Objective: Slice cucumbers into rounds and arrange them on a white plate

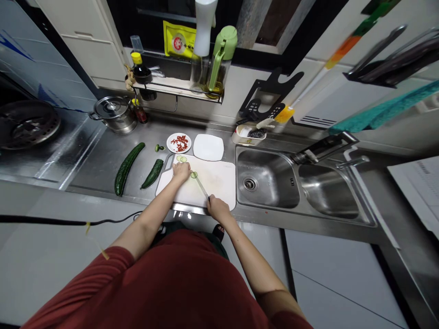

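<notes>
My right hand is closed round the handle of a knife, its blade pointing up and left over the white cutting board. A thin cucumber slice lies at the blade's tip. Just left of that slice, my left hand rests on the board with its fingers bent together; what they hold, if anything, is hidden beneath them. More pale slices lie at the board's upper left. A cut cucumber piece and a long whole cucumber are on the steel counter to the left.
Behind the board stand a plate of chopped red pieces and a white square plate. Small green ends lie nearby. A lidded pot is at the back left, a double sink at the right, a bottle shelf above.
</notes>
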### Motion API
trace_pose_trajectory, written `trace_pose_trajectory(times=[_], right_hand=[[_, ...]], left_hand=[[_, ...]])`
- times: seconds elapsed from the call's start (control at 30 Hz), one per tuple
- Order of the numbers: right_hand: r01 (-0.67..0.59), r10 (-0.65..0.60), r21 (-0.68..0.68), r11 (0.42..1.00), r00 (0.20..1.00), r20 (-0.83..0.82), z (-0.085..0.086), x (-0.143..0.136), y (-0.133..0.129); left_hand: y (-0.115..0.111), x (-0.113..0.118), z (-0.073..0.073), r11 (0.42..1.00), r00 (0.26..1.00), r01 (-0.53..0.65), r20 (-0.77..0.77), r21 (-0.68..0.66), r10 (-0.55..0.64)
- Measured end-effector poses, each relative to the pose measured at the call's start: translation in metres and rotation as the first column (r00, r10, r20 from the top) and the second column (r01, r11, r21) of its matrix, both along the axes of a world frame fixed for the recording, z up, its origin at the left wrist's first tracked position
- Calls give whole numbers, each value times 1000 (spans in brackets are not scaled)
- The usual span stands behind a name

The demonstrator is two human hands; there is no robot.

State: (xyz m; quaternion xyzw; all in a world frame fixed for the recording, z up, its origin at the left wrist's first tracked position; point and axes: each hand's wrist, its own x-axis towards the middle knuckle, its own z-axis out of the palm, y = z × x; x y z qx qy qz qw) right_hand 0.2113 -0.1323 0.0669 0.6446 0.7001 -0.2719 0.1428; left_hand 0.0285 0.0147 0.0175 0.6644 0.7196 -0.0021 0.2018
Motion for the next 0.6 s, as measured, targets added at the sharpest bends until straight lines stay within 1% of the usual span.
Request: trace_pose_trajectory(times=[0.3, 0.6], right_hand=[[7, -7, 8, 1000, 1000, 1, 4, 2, 1], [25, -25, -32, 999, 1000, 15, 1, 15, -21]], left_hand=[[0, 1, 2, 1000, 1000, -4, -16, -4, 4], [0, 0, -1, 1000, 1000, -10, -3, 2, 10]])
